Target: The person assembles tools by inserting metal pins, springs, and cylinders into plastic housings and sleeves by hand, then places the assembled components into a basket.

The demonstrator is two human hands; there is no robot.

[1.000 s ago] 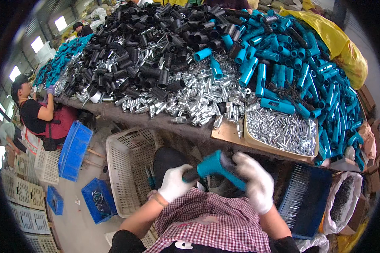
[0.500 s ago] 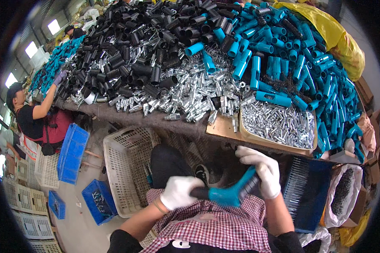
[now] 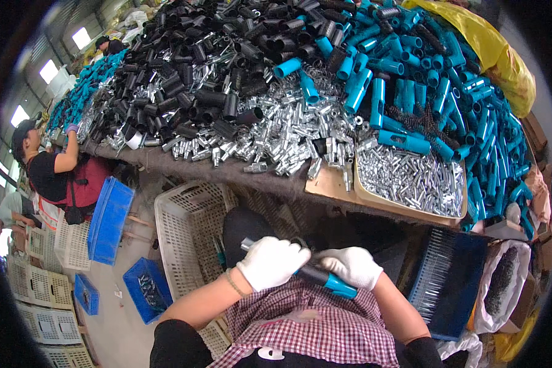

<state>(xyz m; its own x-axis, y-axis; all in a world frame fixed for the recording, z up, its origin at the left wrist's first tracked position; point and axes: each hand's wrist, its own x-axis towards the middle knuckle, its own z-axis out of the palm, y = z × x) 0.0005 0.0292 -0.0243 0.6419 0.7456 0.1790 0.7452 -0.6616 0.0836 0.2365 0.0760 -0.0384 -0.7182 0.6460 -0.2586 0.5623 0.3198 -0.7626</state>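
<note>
My gloved left hand (image 3: 271, 264) is closed round a teal-and-black tubular tool part (image 3: 340, 286) held over my lap. A metal end of it pokes out beyond that hand at the left, and its black section and teal end slant down to the right. My gloved right hand (image 3: 352, 267) is closed against the black section, thumb toward the left hand. The fingers hide much of the part's middle. Ahead, loose silver metal fittings (image 3: 294, 132) lie heaped at the table's edge, beside a shallow tray (image 3: 357, 178) of small metal pins.
Black sleeves (image 3: 172, 86) and teal tubes (image 3: 411, 98) are piled across the table. A white crate (image 3: 165, 230) stands left of my legs, with blue bins (image 3: 147, 288) beyond. At right are a dark-blue tray (image 3: 472, 276) of rods and a white sack (image 3: 518, 257). A co-worker (image 3: 49, 162) sits at far left.
The part has turned, so its teal end now points down to the right. My right hand has moved down and left and closed on it. The left hand has moved slightly up and right.
</note>
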